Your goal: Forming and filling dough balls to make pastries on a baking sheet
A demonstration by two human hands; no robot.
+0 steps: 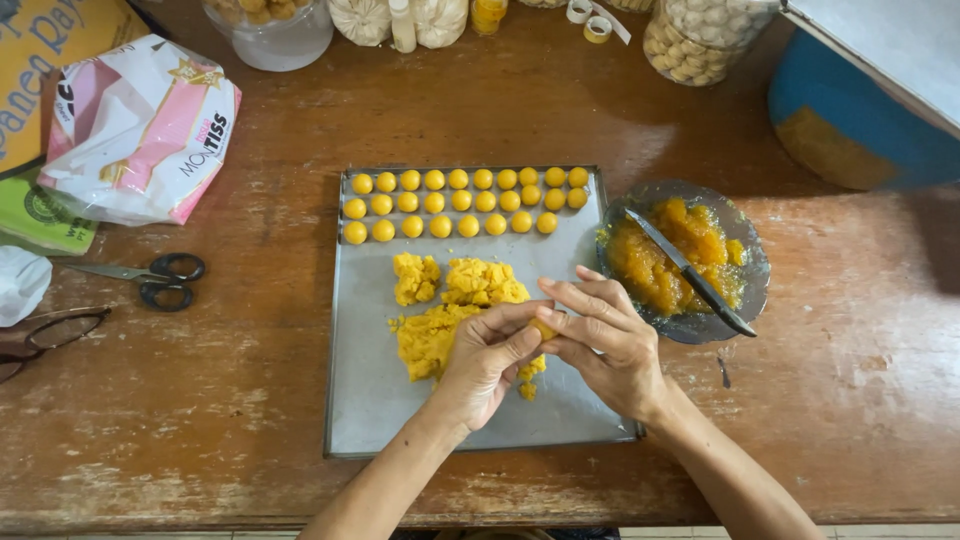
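A home kitchen, most likely. A worn wooden tabletop (800, 330) carries a metal baking tray (370, 400) with rows of yellow dough balls (460, 200), a bowl (752, 270) of orange jam with a knife (690, 272), scissors (150, 277), a tissue pack (140, 130), and jars (700, 35) perhaps holding finished cookies.

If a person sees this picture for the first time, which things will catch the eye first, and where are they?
The yellow balls stand out first, in three neat rows at the far end of the metal tray. Mid-tray lie dough lumps, and just in front the left hand and right hand pinch a small dough piece together. To the right, a bowl of orange filling holds a knife.
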